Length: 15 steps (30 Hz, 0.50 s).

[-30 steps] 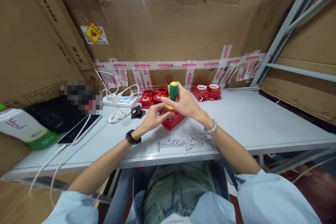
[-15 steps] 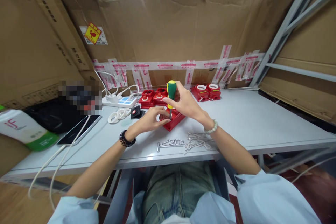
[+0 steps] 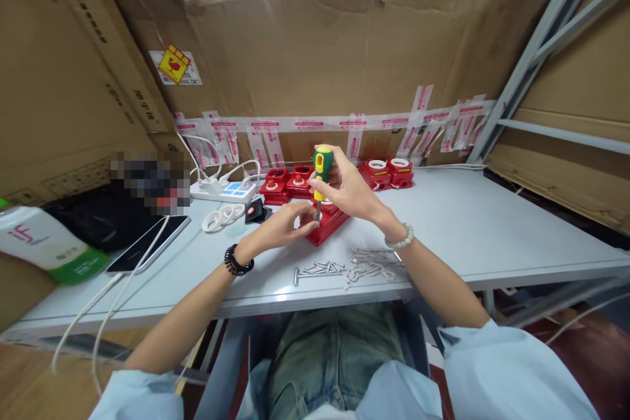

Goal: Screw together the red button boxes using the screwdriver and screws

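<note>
A green and yellow screwdriver [image 3: 322, 167] stands nearly upright, my right hand [image 3: 352, 190] closed around its handle. Its metal shaft points down onto a red housing [image 3: 331, 226] lying on the table; the tip itself is hidden by fingers. My left hand [image 3: 288, 224] is at the housing's left side, thumb and curled fingers gripping it close to the shaft. Nearer the table's front edge lie several loose silver screws [image 3: 322, 268], and right of them a heap of small pale fittings [image 3: 371, 267] with thin stems.
Behind my hands stand red housings [image 3: 275, 187] and two more with white rings [image 3: 377, 174]. White rings [image 3: 224, 216], a black part [image 3: 256, 211], a power strip [image 3: 231, 190], a phone [image 3: 147, 246] and a white-green bottle [image 3: 49, 243] lie left. Cardboard [image 3: 315, 52] walls the back.
The screwdriver's handle has turned, so a yellow patch now faces me, and my right hand's grip has shifted with it. My left hand has stayed almost in place at the housing.
</note>
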Tool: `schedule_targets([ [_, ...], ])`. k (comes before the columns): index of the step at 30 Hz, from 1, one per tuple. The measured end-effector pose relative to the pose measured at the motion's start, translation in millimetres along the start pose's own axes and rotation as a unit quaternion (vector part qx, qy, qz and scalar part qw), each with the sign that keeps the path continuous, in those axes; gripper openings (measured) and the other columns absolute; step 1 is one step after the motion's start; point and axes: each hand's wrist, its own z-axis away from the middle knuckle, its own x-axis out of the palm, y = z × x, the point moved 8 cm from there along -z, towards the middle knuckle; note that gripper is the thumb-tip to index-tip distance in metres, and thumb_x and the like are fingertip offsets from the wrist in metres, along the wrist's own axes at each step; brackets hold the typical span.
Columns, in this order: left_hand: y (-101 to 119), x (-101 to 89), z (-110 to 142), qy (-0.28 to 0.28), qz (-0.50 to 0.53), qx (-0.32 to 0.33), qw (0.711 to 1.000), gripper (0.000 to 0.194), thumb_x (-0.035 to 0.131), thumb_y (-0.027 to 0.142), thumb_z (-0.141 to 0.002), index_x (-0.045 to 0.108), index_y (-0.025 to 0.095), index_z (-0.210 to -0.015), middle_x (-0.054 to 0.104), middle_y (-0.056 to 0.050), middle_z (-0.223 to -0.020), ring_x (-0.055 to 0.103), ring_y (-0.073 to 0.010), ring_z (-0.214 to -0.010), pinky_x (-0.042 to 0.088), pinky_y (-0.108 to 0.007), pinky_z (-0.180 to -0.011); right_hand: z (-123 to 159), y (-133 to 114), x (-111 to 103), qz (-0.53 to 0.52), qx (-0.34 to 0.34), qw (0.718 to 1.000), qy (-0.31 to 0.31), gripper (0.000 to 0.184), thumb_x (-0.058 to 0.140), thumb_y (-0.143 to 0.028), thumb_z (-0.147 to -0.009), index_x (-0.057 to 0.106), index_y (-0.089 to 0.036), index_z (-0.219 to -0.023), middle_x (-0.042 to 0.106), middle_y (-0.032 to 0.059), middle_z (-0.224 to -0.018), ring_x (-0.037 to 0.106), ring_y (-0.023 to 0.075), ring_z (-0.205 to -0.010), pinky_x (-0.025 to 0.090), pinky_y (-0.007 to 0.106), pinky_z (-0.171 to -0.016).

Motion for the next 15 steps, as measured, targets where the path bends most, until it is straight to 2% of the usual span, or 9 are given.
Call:
schedule_targets([
  [4, 5, -13.5, 2, 0.039, 0.029, -0.016, 0.999, 0.009, 0.057, 0.023, -0.087, 0.061, 0.016, -0.084, 0.067, -0.002, -0.080, 0.060, -0.0126, -0.071, 0.047, -0.024, -0.067, -2, -5, -15, -0.050, -0.004, 0.998, 0.037, 0.051, 0.065, -0.034, -0.083, 0.040, -0.023, -0.126, 0.062, 0.0051, -0.101, 0.066, 0.0202, -0.091, 0.060, 0.041, -0.083],
  [6, 9, -16.0, 5, 0.036, 0.035, -0.024, 0.998, 0.005, 0.060, 0.020, -0.084, 0.063, 0.016, -0.083, 0.069, -0.001, -0.080, 0.061, -0.0122, -0.071, 0.047, -0.023, -0.067, -2, -5, -24, -0.069, -0.003, 0.996, 0.061, 0.051, 0.066, -0.035, -0.083, 0.039, -0.023, -0.126, 0.062, 0.0051, -0.100, 0.067, 0.0209, -0.092, 0.061, 0.042, -0.082],
  [11, 21, 8.0, 22, -0.078, 0.058, -0.042, 0.994, 0.006, 0.063, 0.015, -0.079, 0.069, 0.015, -0.081, 0.071, 0.000, -0.072, 0.061, -0.0107, -0.064, 0.046, -0.021, -0.064, 1, 6, -40, -0.071, 0.015, 0.991, 0.111, 0.053, 0.068, -0.038, -0.082, 0.042, -0.025, -0.126, 0.062, 0.0055, -0.099, 0.068, 0.0227, -0.090, 0.061, 0.045, -0.081],
  [15, 27, 31.7, 30, -0.145, 0.047, -0.040, 0.988, 0.008, 0.064, 0.013, -0.078, 0.071, 0.015, -0.083, 0.072, -0.002, -0.074, 0.062, -0.0111, -0.064, 0.046, -0.020, -0.065, 4, 15, -36, -0.068, 0.026, 0.992, 0.099, 0.056, 0.071, -0.038, -0.078, 0.043, -0.025, -0.126, 0.062, 0.0039, -0.096, 0.067, 0.0209, -0.087, 0.062, 0.043, -0.080],
])
